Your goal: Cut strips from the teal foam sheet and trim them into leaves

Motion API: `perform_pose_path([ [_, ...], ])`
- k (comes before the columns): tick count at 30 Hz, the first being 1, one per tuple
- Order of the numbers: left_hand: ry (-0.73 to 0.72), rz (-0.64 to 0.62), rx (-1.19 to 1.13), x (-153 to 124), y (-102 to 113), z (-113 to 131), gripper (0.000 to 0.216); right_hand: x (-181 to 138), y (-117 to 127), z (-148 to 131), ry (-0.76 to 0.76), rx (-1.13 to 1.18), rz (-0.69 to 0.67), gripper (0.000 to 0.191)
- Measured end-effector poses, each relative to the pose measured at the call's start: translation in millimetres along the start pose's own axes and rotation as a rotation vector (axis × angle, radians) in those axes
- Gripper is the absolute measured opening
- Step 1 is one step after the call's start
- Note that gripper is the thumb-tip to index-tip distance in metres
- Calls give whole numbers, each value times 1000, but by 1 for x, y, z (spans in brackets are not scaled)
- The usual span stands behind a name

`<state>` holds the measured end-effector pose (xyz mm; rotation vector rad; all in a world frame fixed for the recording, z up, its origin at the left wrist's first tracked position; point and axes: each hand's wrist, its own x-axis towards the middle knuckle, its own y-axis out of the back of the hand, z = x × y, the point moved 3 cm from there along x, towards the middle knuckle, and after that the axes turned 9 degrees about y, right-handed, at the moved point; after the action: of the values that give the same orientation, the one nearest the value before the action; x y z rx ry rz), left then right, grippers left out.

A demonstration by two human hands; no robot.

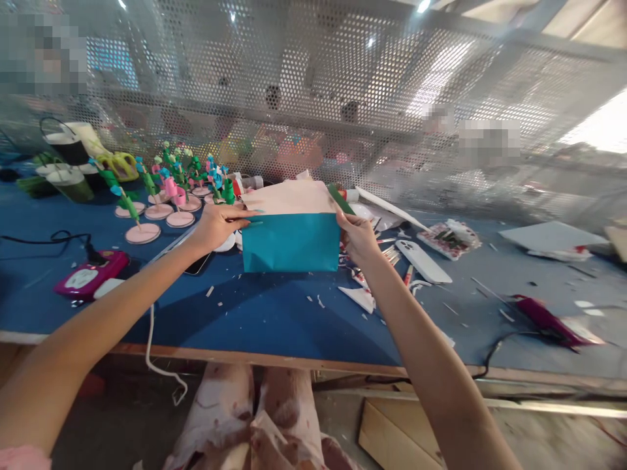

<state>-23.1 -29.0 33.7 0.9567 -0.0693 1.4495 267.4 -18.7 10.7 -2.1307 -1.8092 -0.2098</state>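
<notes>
The teal-and-pink paper sheet (291,241) is held upright just above the blue surface (274,313), apparently folded once and not yet shaped further. The left hand (215,225) pinches its nine o'clock edge with its fingers, and the right hand (357,236) pinches the three o'clock edge. Finished paper flowers on round pink bases (166,189) stand at ten o'clock.

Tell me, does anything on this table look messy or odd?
Yes. White scraps litter the table near the teal sheet, and a white cord dangles off the front edge. Nothing looks broken or spilled.
</notes>
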Motion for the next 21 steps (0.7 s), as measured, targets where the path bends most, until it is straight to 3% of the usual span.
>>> perform_pose_path([
  [4, -82, 62, 58, 1, 9, 9, 22, 2, 3, -13, 117, 22, -33, 42],
  [7, -209, 58, 154, -26, 16, 10, 24, -20, 11, -19, 176, -57, -226, 34],
  [10, -391, -56, 183, -77, 11, 6, 33, -64, 19, -6, 54, -178, -571, 26],
  [13, -565, -282, 149, -118, -5, 1, 41, -97, 29, 15, -14, -181, -749, 26],
  [15, -574, -375, 163, -129, -13, -1, 44, -106, 31, 24, -23, -206, -850, 25],
  [18, -540, -478, 196, -130, -17, -1, 47, -109, 32, 26, 13, -267, -912, 24],
  [21, -550, -552, 242, -128, -17, 1, 48, -110, 29, 20, 90, -328, -883, 32],
])
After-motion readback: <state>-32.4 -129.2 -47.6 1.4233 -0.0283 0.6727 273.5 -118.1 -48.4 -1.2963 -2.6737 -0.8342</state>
